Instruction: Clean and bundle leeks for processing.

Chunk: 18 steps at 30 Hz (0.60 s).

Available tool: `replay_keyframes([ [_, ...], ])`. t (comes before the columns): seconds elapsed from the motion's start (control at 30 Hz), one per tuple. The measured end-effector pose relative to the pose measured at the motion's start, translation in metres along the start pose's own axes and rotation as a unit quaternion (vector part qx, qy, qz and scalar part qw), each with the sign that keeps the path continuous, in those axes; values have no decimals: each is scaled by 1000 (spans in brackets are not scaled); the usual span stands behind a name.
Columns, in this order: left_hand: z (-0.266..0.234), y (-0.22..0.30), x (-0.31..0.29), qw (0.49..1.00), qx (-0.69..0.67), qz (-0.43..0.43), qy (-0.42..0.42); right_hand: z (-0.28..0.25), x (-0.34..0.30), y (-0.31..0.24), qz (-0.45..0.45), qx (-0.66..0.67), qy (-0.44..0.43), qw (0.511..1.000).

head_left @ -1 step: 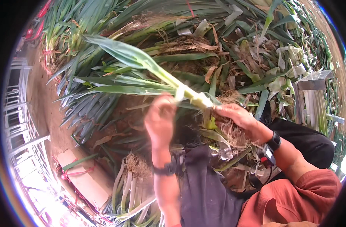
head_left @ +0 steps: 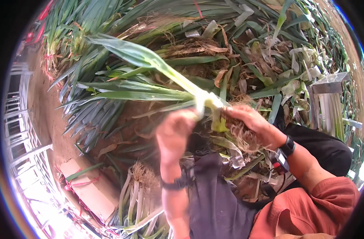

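Note:
A leek (head_left: 182, 82) slants across the middle of the view, its broad green leaves up to the left and its pale root end to the right. My right hand (head_left: 255, 124) is closed on the root end, with stringy brown roots (head_left: 243, 137) hanging below the fingers. Close under the pale stem, my left hand (head_left: 176, 129) is closed and smeared by motion. A pale outer leaf strip (head_left: 200, 104) runs from the stem down to its fingertips. Just behind lie more leeks (head_left: 142, 95) with their leaves pointing left.
Tied leek bundles (head_left: 78, 36) lie at the far left. Dry trimmed leaves (head_left: 265, 59) cover the ground ahead and right. A cardboard piece (head_left: 86, 187) with red twine and several trimmed leeks (head_left: 136, 199) lie near left. A metal-topped stand (head_left: 331, 83) is at right, a white metal frame (head_left: 20, 119) at left.
My left hand has moved down and slightly right, drawing the pale leaf strip away from the stem. My right hand stays nearly in place on the root end.

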<state>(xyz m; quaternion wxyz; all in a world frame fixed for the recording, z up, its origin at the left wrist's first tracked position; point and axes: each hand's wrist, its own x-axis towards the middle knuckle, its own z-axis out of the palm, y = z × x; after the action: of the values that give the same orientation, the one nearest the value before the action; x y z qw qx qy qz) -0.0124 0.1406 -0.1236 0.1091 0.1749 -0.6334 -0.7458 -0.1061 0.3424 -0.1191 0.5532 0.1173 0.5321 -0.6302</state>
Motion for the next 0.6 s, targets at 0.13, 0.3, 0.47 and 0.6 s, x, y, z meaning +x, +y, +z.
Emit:
replay_keyframes([
  [0.13,17,15,-23,956,-38,-195,-215,1,4,-12,-57,24,14,998],
  [0.3,2,3,-10,942,-104,-241,-208,-7,12,8,-65,-10,-12,998],
  [0.47,-10,-39,37,983,18,-164,78,-1,9,27,-102,-145,-60,982],
  [0.6,-18,-53,57,961,-234,-111,102,17,-3,46,-44,-73,-108,990],
])
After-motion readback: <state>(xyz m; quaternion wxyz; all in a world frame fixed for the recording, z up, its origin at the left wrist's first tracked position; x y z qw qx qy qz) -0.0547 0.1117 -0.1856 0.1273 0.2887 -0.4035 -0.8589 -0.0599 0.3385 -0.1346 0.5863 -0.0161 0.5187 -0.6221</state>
